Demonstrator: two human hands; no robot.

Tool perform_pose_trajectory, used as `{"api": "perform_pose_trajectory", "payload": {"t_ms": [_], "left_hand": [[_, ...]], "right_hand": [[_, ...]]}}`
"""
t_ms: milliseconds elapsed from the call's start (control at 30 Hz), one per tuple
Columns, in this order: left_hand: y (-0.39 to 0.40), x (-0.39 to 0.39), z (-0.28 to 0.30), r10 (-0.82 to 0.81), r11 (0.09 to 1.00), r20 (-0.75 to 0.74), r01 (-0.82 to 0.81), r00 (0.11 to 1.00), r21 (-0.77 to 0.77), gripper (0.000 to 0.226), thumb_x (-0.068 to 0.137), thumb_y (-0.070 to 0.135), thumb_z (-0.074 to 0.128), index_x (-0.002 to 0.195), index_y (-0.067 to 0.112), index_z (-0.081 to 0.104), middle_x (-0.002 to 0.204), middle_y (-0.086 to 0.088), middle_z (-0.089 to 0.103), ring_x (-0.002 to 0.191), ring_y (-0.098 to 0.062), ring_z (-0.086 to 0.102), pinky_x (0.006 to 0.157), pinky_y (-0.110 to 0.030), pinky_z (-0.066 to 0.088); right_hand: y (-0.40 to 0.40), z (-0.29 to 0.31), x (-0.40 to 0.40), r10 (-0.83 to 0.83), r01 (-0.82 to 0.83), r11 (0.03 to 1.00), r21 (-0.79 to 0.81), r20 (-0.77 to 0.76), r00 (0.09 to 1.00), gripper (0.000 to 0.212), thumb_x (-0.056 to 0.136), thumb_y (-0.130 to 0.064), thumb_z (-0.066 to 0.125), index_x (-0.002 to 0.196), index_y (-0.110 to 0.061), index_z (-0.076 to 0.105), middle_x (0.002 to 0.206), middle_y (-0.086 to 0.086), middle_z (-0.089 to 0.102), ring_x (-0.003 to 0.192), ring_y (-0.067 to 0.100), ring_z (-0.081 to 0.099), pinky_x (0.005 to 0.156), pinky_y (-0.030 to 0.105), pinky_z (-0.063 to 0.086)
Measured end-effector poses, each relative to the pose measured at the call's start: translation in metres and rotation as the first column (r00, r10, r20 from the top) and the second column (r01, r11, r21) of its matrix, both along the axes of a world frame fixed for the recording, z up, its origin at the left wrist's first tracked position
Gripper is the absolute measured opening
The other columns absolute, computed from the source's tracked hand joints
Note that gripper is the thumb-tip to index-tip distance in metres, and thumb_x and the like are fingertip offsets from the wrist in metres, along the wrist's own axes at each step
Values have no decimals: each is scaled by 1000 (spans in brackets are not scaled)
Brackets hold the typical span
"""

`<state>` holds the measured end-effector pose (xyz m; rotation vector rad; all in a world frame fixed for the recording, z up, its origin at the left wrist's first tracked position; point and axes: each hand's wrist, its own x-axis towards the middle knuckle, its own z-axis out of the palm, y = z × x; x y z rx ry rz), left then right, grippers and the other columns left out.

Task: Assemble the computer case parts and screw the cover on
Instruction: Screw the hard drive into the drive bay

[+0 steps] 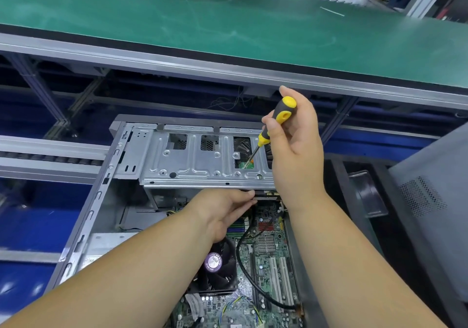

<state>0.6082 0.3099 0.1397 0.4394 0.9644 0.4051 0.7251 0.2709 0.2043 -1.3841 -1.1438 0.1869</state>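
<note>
An open computer case (96,196) lies on its side in front of me, its motherboard (268,259) and CPU fan (215,267) exposed. A silver drive cage (192,160) spans its far end. My right hand (296,145) grips a yellow-and-black screwdriver (278,117), its tip down in a cut-out of the cage near a green board. My left hand (222,211) reaches under the cage's near edge and pinches a flat dark part (263,197) there. The grey side cover (430,201) leans at the right.
A green conveyor belt (228,19) with a metal rail runs across the top. A roller track (50,155) sits at the left. A clear plastic tray (367,193) lies on the dark mat right of the case. A black cable (248,277) loops over the motherboard.
</note>
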Motion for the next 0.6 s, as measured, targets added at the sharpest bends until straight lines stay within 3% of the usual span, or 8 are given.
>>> {"api": "perform_pose_trajectory", "payload": {"t_ms": [167,333,600], "left_hand": [[0,0,2,-3,1000,-17,3,1000,-11,8,79,-11,69,77,-5,66,72,-10,74,71,-19,73,96,-28,50],[-1,0,3,0,1000,-14,0,1000,-24,7,80,-13,68,79,-7,65,71,-11,73,74,-21,72,79,-25,57],[-1,0,5,-11,1000,-29,11,1000,-9,7,80,-13,68,81,-7,64,75,-13,73,79,-23,71,78,-25,57]], "right_hand": [[2,-3,1,3,-3,1000,-29,8,1000,41,101,-20,52,140,-32,45,105,-6,60,103,21,61,91,47,53],[1,-4,-1,24,-23,999,-41,6,1000,41,101,-21,52,140,-33,45,105,-3,60,102,21,61,91,46,53],[1,-4,-2,48,-47,997,-53,22,999,42,100,-22,52,141,-32,44,106,-3,60,102,19,61,91,48,53]]}}
